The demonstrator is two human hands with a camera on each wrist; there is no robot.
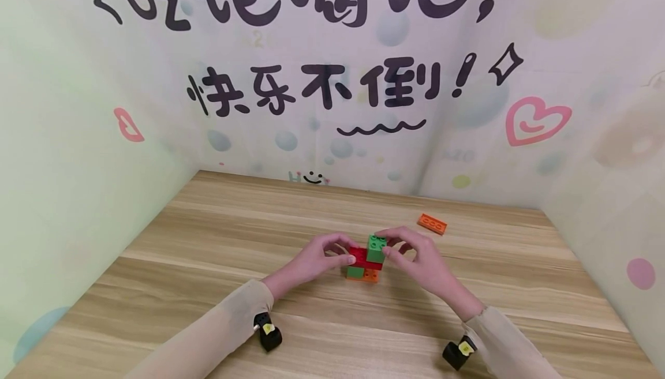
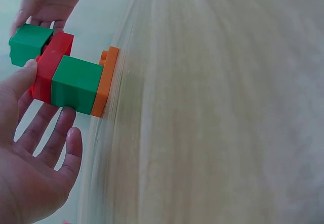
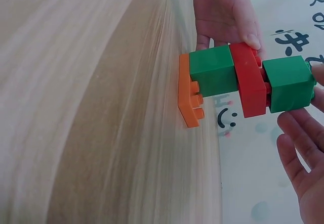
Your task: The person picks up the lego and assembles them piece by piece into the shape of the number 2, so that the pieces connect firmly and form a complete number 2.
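A small stack of toy building bricks stands on the table in front of me. At its bottom lies an orange plate with a lower green brick on its left end. Across that green brick sits a red brick, its left end pinched by my left hand. My right hand holds an upper green brick between thumb and fingers, over the red brick's right end. Red studs show in a narrow gap beneath that green brick in the right wrist view.
A loose orange plate lies on the wooden table, behind and to the right of the stack. A printed cloth wall rises at the table's back edge. Black wrist cameras hang beneath both sleeves.
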